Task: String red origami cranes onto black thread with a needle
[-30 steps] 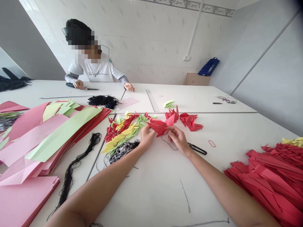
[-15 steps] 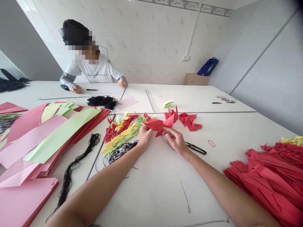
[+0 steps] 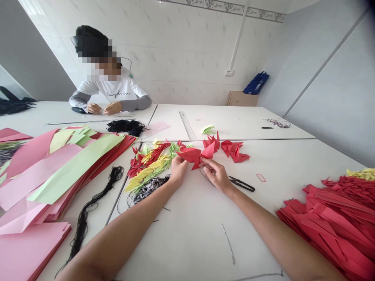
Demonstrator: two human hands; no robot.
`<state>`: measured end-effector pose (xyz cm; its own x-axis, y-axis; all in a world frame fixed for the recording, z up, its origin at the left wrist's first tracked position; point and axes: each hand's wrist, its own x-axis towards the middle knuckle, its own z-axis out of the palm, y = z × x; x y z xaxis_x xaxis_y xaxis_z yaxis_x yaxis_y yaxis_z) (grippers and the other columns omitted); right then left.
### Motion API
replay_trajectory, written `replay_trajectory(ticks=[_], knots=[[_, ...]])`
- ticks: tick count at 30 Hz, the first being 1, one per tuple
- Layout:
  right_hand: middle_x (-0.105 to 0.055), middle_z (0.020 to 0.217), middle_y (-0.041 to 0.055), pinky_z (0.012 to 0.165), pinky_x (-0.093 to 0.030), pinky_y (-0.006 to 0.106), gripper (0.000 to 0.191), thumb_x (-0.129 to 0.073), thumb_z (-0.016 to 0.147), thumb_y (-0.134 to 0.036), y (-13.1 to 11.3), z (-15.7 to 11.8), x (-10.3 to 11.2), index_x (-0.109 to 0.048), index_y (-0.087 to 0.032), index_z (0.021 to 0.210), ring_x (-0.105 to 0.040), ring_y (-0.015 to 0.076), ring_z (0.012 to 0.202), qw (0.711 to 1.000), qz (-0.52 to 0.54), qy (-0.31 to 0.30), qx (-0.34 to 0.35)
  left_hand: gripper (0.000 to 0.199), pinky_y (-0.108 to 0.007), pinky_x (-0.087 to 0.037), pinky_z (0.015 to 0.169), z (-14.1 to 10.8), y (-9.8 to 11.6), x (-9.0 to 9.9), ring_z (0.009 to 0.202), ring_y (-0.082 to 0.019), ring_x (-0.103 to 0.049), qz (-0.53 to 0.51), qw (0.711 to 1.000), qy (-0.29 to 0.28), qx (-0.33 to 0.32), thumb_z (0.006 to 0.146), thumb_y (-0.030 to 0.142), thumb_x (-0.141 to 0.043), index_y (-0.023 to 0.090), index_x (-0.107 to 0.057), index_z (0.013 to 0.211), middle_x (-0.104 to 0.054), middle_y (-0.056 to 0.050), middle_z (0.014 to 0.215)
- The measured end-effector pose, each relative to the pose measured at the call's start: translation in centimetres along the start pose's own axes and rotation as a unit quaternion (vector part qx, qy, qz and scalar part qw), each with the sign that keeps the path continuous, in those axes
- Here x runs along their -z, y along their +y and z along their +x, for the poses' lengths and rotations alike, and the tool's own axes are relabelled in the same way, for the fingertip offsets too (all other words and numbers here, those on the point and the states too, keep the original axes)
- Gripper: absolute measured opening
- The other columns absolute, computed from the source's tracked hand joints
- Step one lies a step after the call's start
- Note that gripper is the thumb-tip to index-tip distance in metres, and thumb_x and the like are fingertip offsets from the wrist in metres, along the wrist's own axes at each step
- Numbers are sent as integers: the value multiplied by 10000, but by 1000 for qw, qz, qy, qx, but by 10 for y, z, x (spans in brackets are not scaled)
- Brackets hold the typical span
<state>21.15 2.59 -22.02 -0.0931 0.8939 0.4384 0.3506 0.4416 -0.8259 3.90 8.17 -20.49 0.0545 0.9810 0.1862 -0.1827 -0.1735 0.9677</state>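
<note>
My left hand [image 3: 179, 170] and my right hand [image 3: 215, 175] pinch a red folded paper crane [image 3: 195, 155] between them, just above the white table [image 3: 187, 249]. A thin black thread [image 3: 205, 176] runs down from the crane beside my right fingers. Just left of my left hand lies a heap of red, yellow and green paper cranes [image 3: 149, 164]. Black-handled thread snips [image 3: 241, 184] rest right of my right hand, not touched.
Loose red cranes [image 3: 234, 151] lie ahead. Stacked pink and green sheets [image 3: 58, 168], black thread [image 3: 88, 207] and cut red strips [image 3: 328, 226] flank me. A seated co-worker [image 3: 109, 89] works across the table, near a steel ruler [image 3: 186, 125].
My hands and the crane have barely moved. The co-worker's hands have come together at the table, and the view has shifted slightly.
</note>
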Motion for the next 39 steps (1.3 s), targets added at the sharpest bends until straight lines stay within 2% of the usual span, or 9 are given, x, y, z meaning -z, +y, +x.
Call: replay_trajectory(ticks=[6, 11, 23, 32, 39], knots=[[-721, 1106, 96, 670, -533, 295, 412, -541, 956, -351, 2, 0, -1, -620, -218, 1338, -633, 165, 749, 1000, 5, -3, 2, 275, -280, -526, 732, -1, 2, -1, 832, -209, -700, -1, 1000, 1, 4, 735, 304, -681, 138, -775, 933, -789, -73, 979], [-721, 1102, 98, 649, -529, 282, 407, -535, 954, -343, 0, 0, -1, -624, -218, 1331, -648, 170, 776, 1000, 7, 1, 6, 274, -286, -531, 743, 0, 1, 0, 844, -217, -702, -2, 1000, -3, 1, 744, 304, -676, 136, -776, 937, -788, -72, 938], [-723, 1098, 87, 660, -541, 303, 388, -524, 960, -349, -1, -1, 0, -623, -235, 1317, -617, 154, 692, 1000, -9, 2, 13, 253, -294, -534, 794, 0, -3, 1, 852, -215, -706, 1, 1000, -11, -7, 768, 327, -687, 148, -781, 919, -791, -67, 967], [-721, 1124, 97, 636, -538, 293, 387, -518, 959, -324, -1, 1, -1, -622, -231, 1319, -647, 169, 765, 999, -33, 7, 41, 253, -286, -524, 770, 2, -2, 0, 819, -206, -692, 3, 1000, 1, -11, 743, 324, -691, 135, -767, 891, -783, -66, 892], [-719, 1135, 88, 728, -575, 331, 387, -505, 962, -320, -1, 4, -1, -616, -248, 1326, -665, 176, 791, 997, -57, 10, 53, 228, -267, -503, 711, 3, -3, 0, 780, -200, -674, 15, 1000, 9, -17, 729, 316, -695, 130, -761, 842, -766, -57, 825]])
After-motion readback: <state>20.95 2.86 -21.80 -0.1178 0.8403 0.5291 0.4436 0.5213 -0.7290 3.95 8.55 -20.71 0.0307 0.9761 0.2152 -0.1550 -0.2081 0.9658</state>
